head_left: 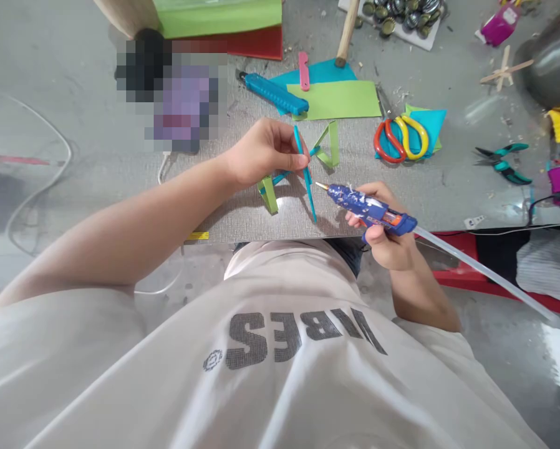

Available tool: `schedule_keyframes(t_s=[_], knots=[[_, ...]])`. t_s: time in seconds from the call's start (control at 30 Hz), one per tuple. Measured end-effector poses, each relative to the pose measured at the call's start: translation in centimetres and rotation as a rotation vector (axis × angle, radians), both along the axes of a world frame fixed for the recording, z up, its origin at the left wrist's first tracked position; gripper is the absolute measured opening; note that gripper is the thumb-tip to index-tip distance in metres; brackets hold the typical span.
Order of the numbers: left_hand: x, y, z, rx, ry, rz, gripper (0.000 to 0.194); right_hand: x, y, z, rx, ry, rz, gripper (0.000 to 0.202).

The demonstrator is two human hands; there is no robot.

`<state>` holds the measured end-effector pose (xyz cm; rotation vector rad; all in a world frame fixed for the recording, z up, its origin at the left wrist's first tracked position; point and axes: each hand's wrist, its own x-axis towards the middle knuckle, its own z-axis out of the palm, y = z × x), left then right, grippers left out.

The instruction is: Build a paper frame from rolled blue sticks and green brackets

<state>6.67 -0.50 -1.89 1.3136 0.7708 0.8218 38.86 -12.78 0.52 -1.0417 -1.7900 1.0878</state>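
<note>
My left hand [270, 153] pinches a small craft piece made of thin blue strips [309, 193], with a folded green triangle [329, 146] on its right side and a green loop [269, 194] on its left. My right hand [390, 240] is wrapped round a blue glue gun [371, 209]. The gun's nozzle points left and is close to the blue strips; whether it touches them I cannot tell. A long clear glue stick [476, 265] sticks out from the gun's rear end.
Beyond my hands lie a blue cutter [275, 93], a green sheet [336, 100], a pink piece [304, 71] and red-and-yellow-handled scissors [401, 140]. Pliers [504, 163] are at the right, bottle caps [408, 14] at the back. The table's near edge [261, 240] is by my waist.
</note>
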Motion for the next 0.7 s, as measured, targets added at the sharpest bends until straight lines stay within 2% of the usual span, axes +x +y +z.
schedule_keyframes(t_s=[0.17,0.43,0.7], knots=[[0.2,-0.2,-0.3,0.004,-0.004,-0.006,0.036,-0.8,0.2,-1.1,0.205,-0.047,-0.005,0.066],[0.7,-0.7,0.6,0.024,-0.019,0.024,0.027,-1.9,0.2,-3.2,0.275,0.058,-0.042,0.062],[0.9,-1.1,0.9,0.054,0.011,0.06,0.024,-2.4,0.1,-3.6,0.318,0.053,-0.075,0.06]])
